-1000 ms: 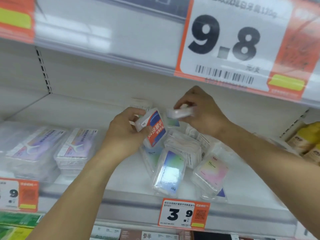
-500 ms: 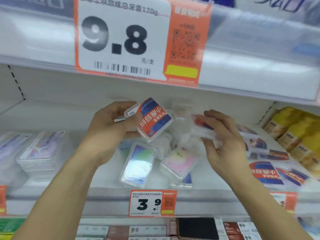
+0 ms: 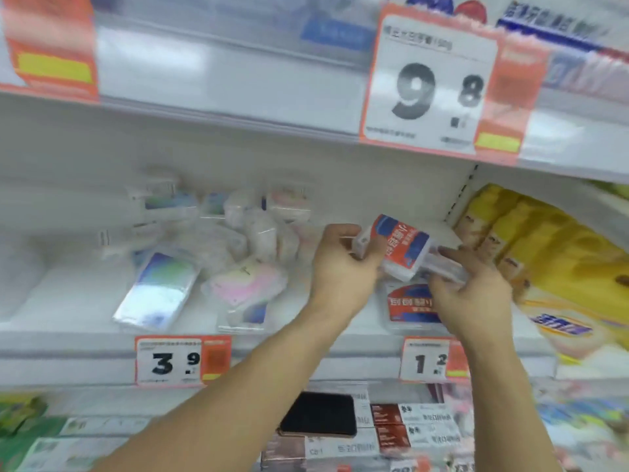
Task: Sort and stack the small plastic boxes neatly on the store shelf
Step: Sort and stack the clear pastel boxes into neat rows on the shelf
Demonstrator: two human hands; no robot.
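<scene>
Nearest to us, on the lower tier, a black phone-like slab [image 3: 320, 415] lies on rows of red and white cartons [image 3: 413, 429]. Above it runs the shelf's front rail [image 3: 306, 366], carrying a 3.9 price tag [image 3: 182, 361] and a 1.2 price tag [image 3: 432, 359].

Over that rail our left hand [image 3: 340, 270] grips a red-and-blue labelled box [image 3: 394, 247], tilted, fingers curled round its left end. Our right hand [image 3: 473, 298] holds a clear box [image 3: 449, 265] just beside and below it; the two boxes seem to touch, though blur keeps us from being sure. Under the hands a second red-labelled box [image 3: 410, 306] lies flat on the shelf.

To the left, an iridescent box [image 3: 158, 289] and a pink pastel box [image 3: 246, 284] lie near the front edge, with a loose jumble of clear boxes [image 3: 238, 226] behind them towards the back wall. Yellow packs [image 3: 531, 240] fill the right bay.

Overhead hangs the upper rail's 9.8 price tag [image 3: 432, 86]
</scene>
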